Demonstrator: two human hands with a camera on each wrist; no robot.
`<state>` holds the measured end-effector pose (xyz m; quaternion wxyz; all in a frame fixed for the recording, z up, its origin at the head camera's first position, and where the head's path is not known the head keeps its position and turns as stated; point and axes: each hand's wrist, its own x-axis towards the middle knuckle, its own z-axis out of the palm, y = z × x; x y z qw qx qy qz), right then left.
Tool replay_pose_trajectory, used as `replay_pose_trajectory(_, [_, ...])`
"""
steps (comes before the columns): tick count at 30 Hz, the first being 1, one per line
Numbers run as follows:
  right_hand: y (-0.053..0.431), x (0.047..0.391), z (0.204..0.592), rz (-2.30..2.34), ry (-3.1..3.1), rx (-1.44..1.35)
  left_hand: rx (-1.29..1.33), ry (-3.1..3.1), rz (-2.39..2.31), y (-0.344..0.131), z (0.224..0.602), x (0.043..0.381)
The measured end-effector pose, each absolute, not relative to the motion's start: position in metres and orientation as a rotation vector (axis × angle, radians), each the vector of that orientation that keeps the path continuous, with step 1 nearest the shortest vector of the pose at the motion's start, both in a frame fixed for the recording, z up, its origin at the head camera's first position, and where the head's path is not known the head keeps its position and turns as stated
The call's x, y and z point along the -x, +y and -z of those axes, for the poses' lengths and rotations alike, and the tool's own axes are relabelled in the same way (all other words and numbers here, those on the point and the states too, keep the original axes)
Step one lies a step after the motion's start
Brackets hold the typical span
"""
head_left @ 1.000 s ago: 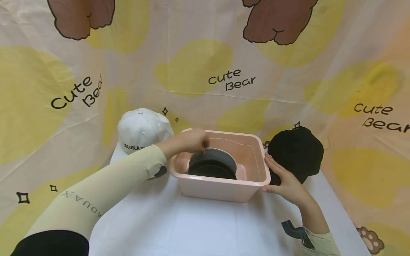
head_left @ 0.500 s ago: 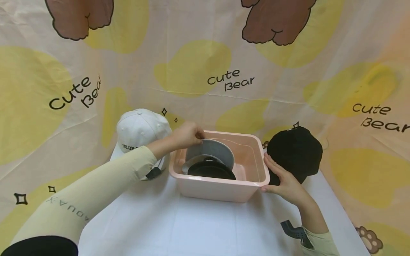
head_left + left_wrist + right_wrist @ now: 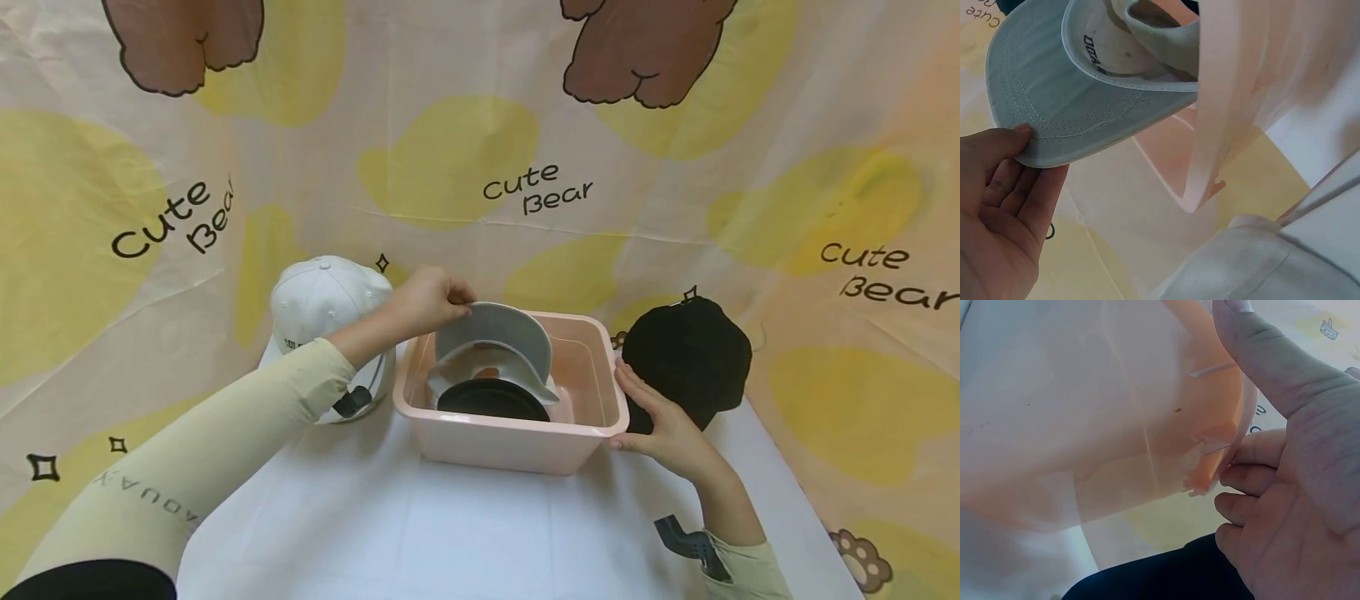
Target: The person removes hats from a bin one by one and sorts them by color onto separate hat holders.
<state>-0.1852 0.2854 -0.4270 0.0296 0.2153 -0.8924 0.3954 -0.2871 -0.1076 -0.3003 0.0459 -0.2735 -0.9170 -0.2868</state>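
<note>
My left hand (image 3: 431,300) pinches the brim edge of a grey-blue baseball cap (image 3: 502,333), thumb on one face and fingers on the other. The brim stands upright above the rim of a pink plastic bin (image 3: 510,446), while the crown hangs inside with its opening and strap showing in the left wrist view. In front of it in the bin sits a black thing with a curved edge (image 3: 491,402), partly hidden by the front wall. At the bin's right end my right hand (image 3: 671,433) holds the front corner, its thumb and fingers spread along the rim.
A white cap with dark lettering (image 3: 322,292) stands left of the bin, partly covered by the left forearm. Close by on the right lies a black cap (image 3: 690,358). All rest on a white-covered table (image 3: 480,533) before a printed cloth backdrop (image 3: 420,158).
My left hand has risen from inside the bin, drawing the grey-blue cap upward, so its brim now shows above the rim. The right hand has stayed at the bin's corner.
</note>
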Motion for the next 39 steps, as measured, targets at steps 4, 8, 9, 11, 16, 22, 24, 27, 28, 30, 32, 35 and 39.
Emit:
replay_pose_trajectory(4, [0.285, 0.185, 0.427, -1.228, -2.755, -0.666, 0.828, -2.783, 0.933, -0.11, 0.296, 0.286])
replay_pose_trajectory(8, [0.285, 0.185, 0.427, -1.227, -2.756, -0.667, 0.814, -2.773, 0.974, -0.113, 0.289, 0.282])
replay_pose_trajectory(9, [0.285, 0.185, 0.427, -1.227, -2.754, -0.666, 0.809, -2.771, 0.986, -0.114, 0.287, 0.281])
replay_pose_trajectory(11, [0.286, 0.185, 0.427, -1.226, -2.754, -0.664, 0.79, -2.767, 0.995, -0.116, 0.284, 0.279])
replay_pose_trajectory(16, [0.286, 0.185, 0.428, -1.224, -2.753, -0.664, 0.77, -2.724, 1.04, -0.12, 0.277, 0.273])
replay_pose_trajectory(22, [0.287, 0.185, 0.428, -1.228, -2.756, -0.662, 0.748, -2.683, 1.092, -0.127, 0.266, 0.266])
replay_pose_trajectory(24, [0.287, 0.185, 0.427, -1.224, -2.757, -0.663, 0.743, -2.671, 1.101, -0.129, 0.262, 0.264])
replay_pose_trajectory(27, [0.286, 0.185, 0.426, -1.22, -2.758, -0.663, 0.744, -2.642, 1.111, -0.132, 0.257, 0.263])
replay_pose_trajectory(28, [0.286, 0.185, 0.426, -1.221, -2.756, -0.664, 0.748, -2.631, 1.118, -0.132, 0.256, 0.262])
replay_pose_trajectory(30, [0.286, 0.186, 0.425, -1.22, -2.756, -0.665, 0.753, -2.606, 1.135, -0.134, 0.254, 0.261])
replay_pose_trajectory(32, [0.286, 0.186, 0.425, -1.218, -2.756, -0.665, 0.755, -2.584, 1.151, -0.135, 0.252, 0.259])
replay_pose_trajectory(35, [0.286, 0.186, 0.426, -1.223, -2.756, -0.667, 0.755, -2.558, 1.164, -0.138, 0.251, 0.257])
replay_pose_trajectory(39, [0.287, 0.185, 0.426, -1.227, -2.759, -0.671, 0.745, -2.515, 1.198, -0.141, 0.252, 0.253])
